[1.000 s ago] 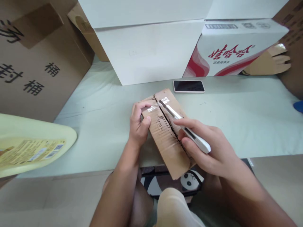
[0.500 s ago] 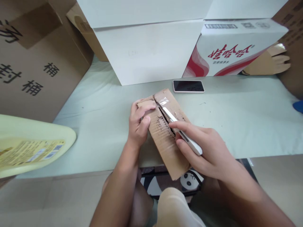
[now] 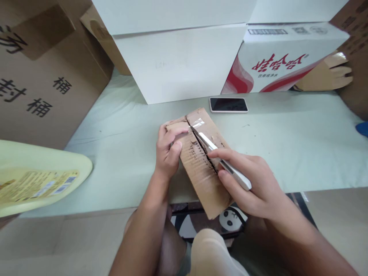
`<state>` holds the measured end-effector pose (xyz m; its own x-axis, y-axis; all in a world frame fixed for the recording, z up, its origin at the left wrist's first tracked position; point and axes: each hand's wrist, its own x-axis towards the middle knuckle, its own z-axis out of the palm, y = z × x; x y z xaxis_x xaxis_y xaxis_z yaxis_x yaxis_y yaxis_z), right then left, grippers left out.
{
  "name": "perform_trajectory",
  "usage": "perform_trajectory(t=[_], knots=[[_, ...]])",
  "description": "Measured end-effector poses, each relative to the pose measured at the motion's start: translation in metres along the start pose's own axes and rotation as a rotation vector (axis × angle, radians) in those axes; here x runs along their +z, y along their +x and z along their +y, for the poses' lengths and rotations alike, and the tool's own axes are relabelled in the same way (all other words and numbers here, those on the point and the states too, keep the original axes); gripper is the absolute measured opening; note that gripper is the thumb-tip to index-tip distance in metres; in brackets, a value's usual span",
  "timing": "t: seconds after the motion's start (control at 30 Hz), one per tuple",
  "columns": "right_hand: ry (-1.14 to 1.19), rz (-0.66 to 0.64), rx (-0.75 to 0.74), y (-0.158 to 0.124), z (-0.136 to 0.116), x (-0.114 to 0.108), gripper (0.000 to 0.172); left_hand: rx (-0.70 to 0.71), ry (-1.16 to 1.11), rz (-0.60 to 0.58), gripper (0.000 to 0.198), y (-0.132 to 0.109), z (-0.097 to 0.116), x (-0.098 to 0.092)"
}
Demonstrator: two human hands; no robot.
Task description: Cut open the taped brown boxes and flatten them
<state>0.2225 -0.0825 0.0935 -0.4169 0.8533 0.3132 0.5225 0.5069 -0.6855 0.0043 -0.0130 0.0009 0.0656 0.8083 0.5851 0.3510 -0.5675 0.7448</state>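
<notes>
A small brown cardboard box (image 3: 198, 180) lies tilted across the front edge of the table, with a dark slit running along its top and a scrap of clear tape near the far end. My left hand (image 3: 169, 149) grips the box by its left far corner, fingers on top. In my right hand (image 3: 250, 180) is a white utility knife (image 3: 211, 145), the fingers closed round its handle. Its blade points away from me and touches the slit near the tape. The near end of the box overhangs the table edge.
Beyond the box lies a phone (image 3: 228, 104) on the pale green tablecloth (image 3: 287, 145). White cartons (image 3: 184, 65) stand at the back, a large brown carton (image 3: 43, 76) at the left. A light yellow bottle (image 3: 43, 180) is at the near left. Some gloves (image 3: 324, 74) rest at the far right.
My right hand and the knife have shifted slightly toward me and to the right along the slit. My left hand and the box have stayed almost still.
</notes>
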Motion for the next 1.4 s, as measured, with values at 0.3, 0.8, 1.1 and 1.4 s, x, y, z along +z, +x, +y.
perform_trajectory(t=[0.3, 0.8, 1.1, 1.4], knots=[[0.058, 0.014, -0.006, -0.001, 0.000, -0.001, 0.024, 0.011, -0.002, 0.006, 0.033, -0.001, -0.004, -0.001], [0.311, 0.065, -0.066, -0.013, 0.007, -0.003, 0.030, 0.116, 0.082, 0.097, 0.051, -0.002, -0.011, -0.005], [0.310, -0.011, -0.141, -0.010, 0.011, -0.003, 0.031, 0.235, 0.116, 0.081, 0.049, 0.008, -0.010, -0.009], [0.457, 0.197, -0.088, -0.021, 0.016, 0.006, 0.032, 0.185, -0.056, 0.245, 0.036, 0.008, -0.009, -0.006]])
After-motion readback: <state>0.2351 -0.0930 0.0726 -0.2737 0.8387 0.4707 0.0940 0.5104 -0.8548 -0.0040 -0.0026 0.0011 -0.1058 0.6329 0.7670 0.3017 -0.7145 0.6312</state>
